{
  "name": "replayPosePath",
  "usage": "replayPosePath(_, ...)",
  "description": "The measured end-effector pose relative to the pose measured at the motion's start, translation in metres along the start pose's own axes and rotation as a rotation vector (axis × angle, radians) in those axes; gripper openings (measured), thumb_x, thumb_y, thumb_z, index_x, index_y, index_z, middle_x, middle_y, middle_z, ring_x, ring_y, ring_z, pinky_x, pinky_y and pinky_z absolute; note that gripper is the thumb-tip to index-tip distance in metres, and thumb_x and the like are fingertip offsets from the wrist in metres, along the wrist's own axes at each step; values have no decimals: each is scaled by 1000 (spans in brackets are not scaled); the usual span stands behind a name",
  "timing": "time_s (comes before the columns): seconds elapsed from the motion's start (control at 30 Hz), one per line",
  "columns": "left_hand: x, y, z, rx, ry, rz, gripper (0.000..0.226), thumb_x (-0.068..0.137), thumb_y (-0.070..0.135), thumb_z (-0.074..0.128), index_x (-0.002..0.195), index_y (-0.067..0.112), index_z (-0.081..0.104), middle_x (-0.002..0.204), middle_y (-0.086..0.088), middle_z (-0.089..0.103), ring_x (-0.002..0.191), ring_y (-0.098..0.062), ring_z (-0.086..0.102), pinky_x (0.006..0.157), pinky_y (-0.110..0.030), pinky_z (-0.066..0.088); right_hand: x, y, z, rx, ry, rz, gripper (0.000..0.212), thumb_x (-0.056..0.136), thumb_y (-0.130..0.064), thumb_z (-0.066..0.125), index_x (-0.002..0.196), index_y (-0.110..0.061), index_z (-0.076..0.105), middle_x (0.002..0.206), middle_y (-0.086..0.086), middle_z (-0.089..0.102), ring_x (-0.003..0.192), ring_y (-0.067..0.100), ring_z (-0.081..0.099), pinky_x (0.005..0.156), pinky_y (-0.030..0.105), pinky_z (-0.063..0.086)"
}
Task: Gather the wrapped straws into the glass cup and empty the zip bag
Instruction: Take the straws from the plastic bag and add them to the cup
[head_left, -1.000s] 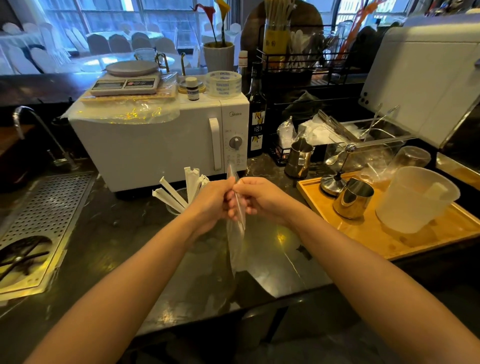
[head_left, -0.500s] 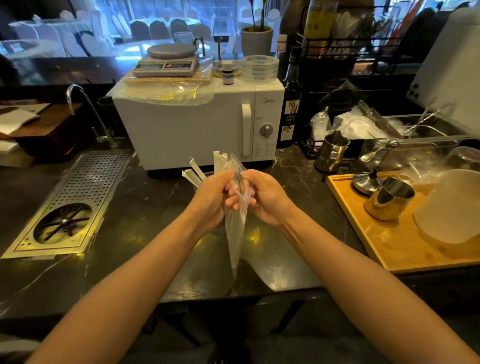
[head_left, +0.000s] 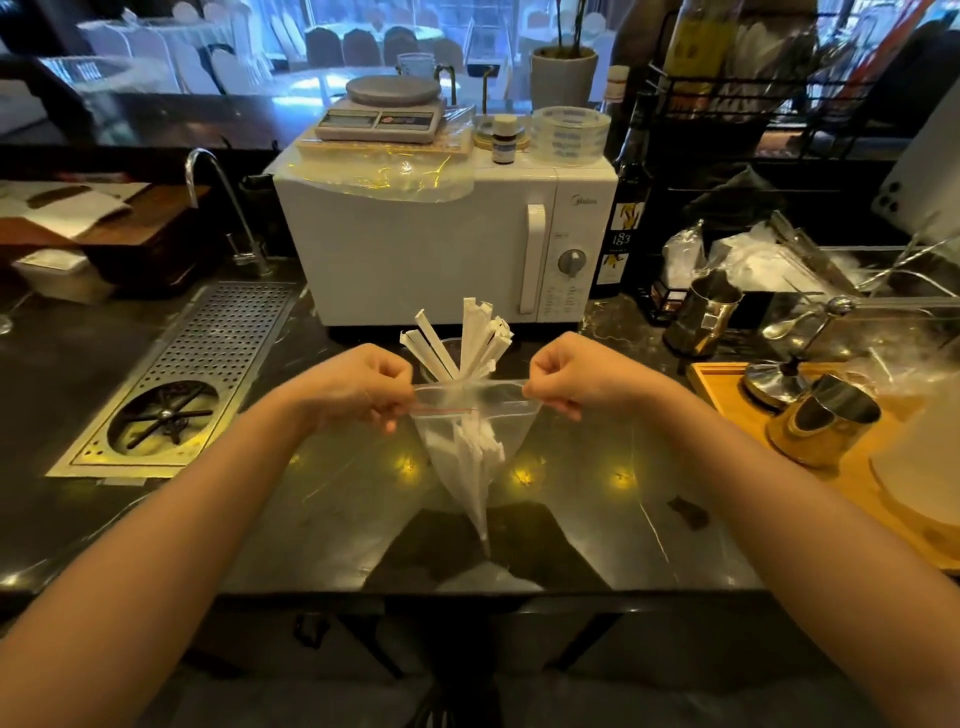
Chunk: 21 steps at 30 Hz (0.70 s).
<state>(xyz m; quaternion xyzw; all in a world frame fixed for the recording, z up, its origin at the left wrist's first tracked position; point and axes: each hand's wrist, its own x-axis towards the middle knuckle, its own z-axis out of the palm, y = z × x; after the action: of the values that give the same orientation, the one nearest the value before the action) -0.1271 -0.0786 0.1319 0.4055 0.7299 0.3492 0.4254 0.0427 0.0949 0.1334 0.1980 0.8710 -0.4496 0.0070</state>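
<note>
Clear plastic, drawn taut across the middle of the frame, forms the mouth of the zip bag (head_left: 467, 441), which is held above the dark polished counter (head_left: 322, 509). Its top edge, marked by a thin red seal line, is stretched sideways between the two hands, and the body tapers to a point hanging towards the counter edge. Pale wrapped shapes can be made out inside the bag, though whether they are straws lying within it or seen through it cannot be told. The left corner of the mouth is pinched by the curled fingers and thumb of the left hand (head_left: 358, 389); the right corner is pinched in the same way by the right hand (head_left: 576, 379). Both fists are closed, knuckles up.

Just behind the bag, at centre frame, the glass cup (head_left: 447, 356) is partly hidden by the hands, and a fan of wrapped straws (head_left: 467, 338) is seen standing in it, leaning outwards. A white microwave (head_left: 441, 244) is placed behind the cup, with a kitchen scale (head_left: 384, 111) on top. A perforated drain tray (head_left: 197, 374) is set into the counter at the left, and a wooden tray (head_left: 857, 478) lies at the right edge.
</note>
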Motion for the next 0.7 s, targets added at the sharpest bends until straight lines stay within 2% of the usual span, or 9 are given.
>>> replayPosePath(0.07,-2,-2,-4,7,8,-15,39,79,-6,54,48,16,49,43,3,55,41,-4,53,47,-13,42,0,-2,-4,-61,-40,18,35,83,-3,58,51,-14,49,39,-7,49,34,2,44,60,19,49)
replayPosePath(0.17,-3,2,-7,67,3,-17,35,77,-9,55,51,14,50,42,4,56,42,-4,55,47,-12,44,0,-7,-6,-145,-101,18,32,82,-2,57,53,-13,50,48,0,51,41,7,46,52,11,46)
replayPosePath(0.23,-4,8,-9,103,5,-12,34,76,-10,56,53,13,49,43,3,57,43,-3,59,47,-11,46,2,-9,-6,-189,-137,16,31,82,-3,58,54,-13,50,49,0,51,40,5,47,53,10,46)
replayPosePath(0.3,-5,16,-13,125,18,0,34,76,-11,56,54,12,47,41,2,59,43,-3,61,43,-10,46,4,-10,-6,-228,-163,21,32,82,-3,58,53,-15,49,46,-4,51,38,2,47,61,17,48)
replayPosePath(0.4,-10,30,-17,125,40,25,34,77,-12,55,54,11,45,38,1,59,39,-3,60,43,-11,48,6,-12,-6,-188,-201,21,33,83,-4,58,54,-16,48,47,-4,49,46,9,47,65,26,46)
replayPosePath(0.47,-14,40,-20,130,57,55,33,76,-14,54,54,10,45,37,2,57,37,-3,57,44,-11,49,9,-9,-3,-24,-238,13,25,86,-8,58,64,-16,49,59,-1,51,52,9,48,59,22,44)
replayPosePath(0.53,-18,50,-22,180,85,90,32,75,-14,54,55,9,45,38,4,54,36,-2,54,43,-10,48,14,-5,3,355,-297,85,12,91,-26,52,84,-16,52,79,4,58,65,12,58,58,21,49)
replayPosePath(0.63,-23,65,-21,329,137,156,30,75,-11,56,56,10,45,49,0,49,36,-2,49,47,-13,49,28,-1,20,802,-461,252,56,85,-59,34,124,-20,43,123,16,55,91,32,65,70,40,59)
replayPosePath(0.7,-27,72,-19,417,162,206,31,75,-8,58,55,12,44,53,-2,47,38,-1,47,55,-20,50,36,-6,37,920,-550,314,75,82,-70,25,141,-25,27,142,23,41,91,35,67,72,44,59)
